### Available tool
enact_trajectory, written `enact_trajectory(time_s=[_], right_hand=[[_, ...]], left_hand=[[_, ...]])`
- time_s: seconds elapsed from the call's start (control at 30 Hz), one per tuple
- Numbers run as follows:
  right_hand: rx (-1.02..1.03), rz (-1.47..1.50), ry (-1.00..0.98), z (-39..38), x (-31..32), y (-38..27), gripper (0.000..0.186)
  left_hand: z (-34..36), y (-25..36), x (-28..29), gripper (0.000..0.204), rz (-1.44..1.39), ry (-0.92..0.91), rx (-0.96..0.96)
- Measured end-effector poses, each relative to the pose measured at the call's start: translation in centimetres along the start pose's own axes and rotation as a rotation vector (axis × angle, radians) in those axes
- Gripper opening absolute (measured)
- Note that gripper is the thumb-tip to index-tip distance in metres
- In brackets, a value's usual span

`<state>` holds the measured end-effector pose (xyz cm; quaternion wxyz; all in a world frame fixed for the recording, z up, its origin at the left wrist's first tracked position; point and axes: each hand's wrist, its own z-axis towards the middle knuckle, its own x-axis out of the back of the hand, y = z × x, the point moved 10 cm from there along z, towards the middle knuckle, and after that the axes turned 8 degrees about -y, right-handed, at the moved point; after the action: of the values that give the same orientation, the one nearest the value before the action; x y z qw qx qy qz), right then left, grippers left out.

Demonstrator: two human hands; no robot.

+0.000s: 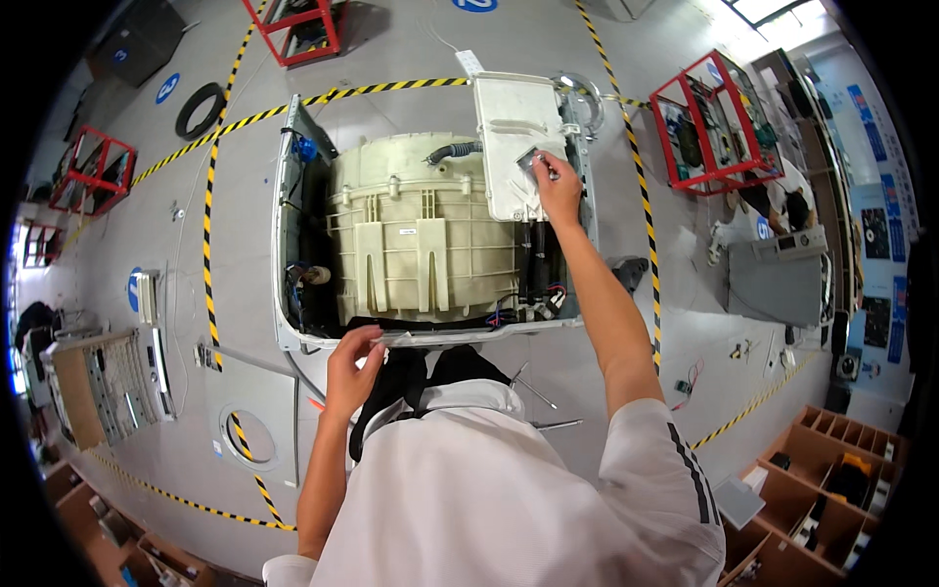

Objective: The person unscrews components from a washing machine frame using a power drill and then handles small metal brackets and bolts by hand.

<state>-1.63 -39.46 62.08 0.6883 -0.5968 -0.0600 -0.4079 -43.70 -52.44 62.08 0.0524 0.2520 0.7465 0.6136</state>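
Observation:
An opened washing machine stands before me, its cream plastic tub [421, 245] showing inside the metal cabinet [287, 230]. A white detergent drawer housing [514, 112] sits at the tub's far right, with a black ribbed hose [455, 152] beside it. On that housing, my right hand [558, 186] pinches a small grey flat piece [528, 159], whose exact kind I cannot make out. My left hand [352, 370] hovers by the cabinet's near edge, fingers loosely bent and apart. Close to its fingertips is a small clear piece [399, 339] on the edge. Wires [509, 315] bunch at the tub's near right corner.
A grey front panel with a round hole [284, 421] lies at the near left. Red-framed stands [704, 127] hold parts to the right and farther off. Wooden compartment boxes [822, 489] are at the near right. Metal-legged tools [538, 393] lie beside me. Another person [782, 201] crouches at right.

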Motion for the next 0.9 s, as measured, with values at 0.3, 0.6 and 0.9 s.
enact_trajectory(time_s=[0.3,0.6,0.9], right_hand=[[0.058,-0.093,-0.107,2.5,-1.8,3.0,0.033],[0.107,-0.428,-0.208,2.3,0.0,1.6,0.041],[0.143,-0.083,-0.055,-0.1,3.7,-1.0,0.037]], left_hand=[[-4.8,-1.9,-4.8,0.020,0.056,0.059,0.212],[-5.4,0.2,-9.0,0.019,0.202,0.042,0.105],[-10.1,-2.2,-8.9,0.021,0.311,0.060,0.254]])
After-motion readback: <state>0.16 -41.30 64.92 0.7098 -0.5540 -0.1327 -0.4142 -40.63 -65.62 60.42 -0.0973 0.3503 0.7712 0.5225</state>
